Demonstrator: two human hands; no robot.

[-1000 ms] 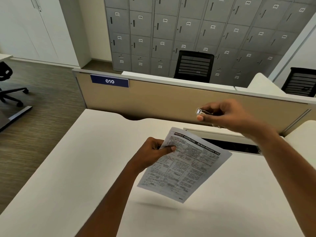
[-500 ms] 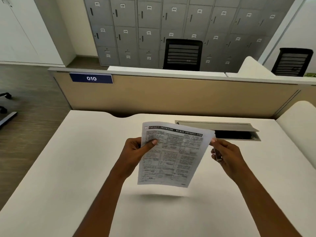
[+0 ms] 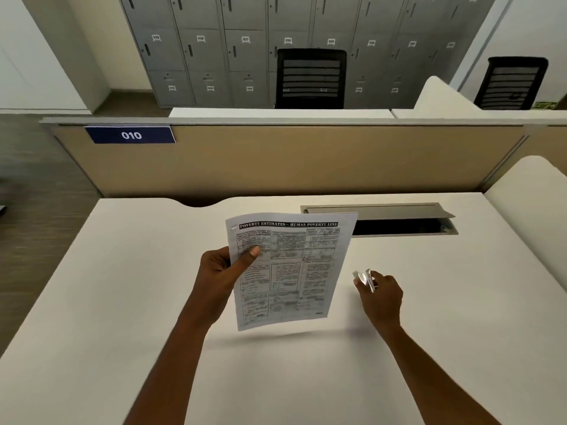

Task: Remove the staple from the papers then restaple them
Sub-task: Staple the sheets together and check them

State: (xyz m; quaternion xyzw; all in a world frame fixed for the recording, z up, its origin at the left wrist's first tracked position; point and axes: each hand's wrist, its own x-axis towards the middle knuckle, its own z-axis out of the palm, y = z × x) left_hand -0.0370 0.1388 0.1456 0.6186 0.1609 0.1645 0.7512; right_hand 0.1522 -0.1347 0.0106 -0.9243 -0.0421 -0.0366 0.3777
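White printed papers (image 3: 288,268) are held up above the cream desk (image 3: 122,302) by the left hand (image 3: 225,271), pinched at their left edge with the thumb pressed on the front face and the fingers tucked behind. The sheets are tilted slightly, the heading "POVERTY ESTIMATES – HUMAN POVERTY LINE" at the top and boxed columns of small text below; a soft shadow is cast on the desk under their lower edge. A faint mark is seen at the top-left corner of the sheets, but whether it is a staple cannot be told. To the right of the papers, apart from them, a small silvery metal tool (image 3: 366,279) is gripped in the closed right hand (image 3: 382,294) — its shiny prongs jut out past the fingertips towards the papers, and its exact kind is too blurred to be named. An open cable hatch (image 3: 399,219) is set into the desk behind the sheets. A tan partition (image 3: 306,161) is fixed along the far edge, marked with a blue label reading "010" (image 3: 130,135). Beyond it, a black mesh chair (image 3: 311,78) is placed before grey numbered lockers (image 3: 214,50).
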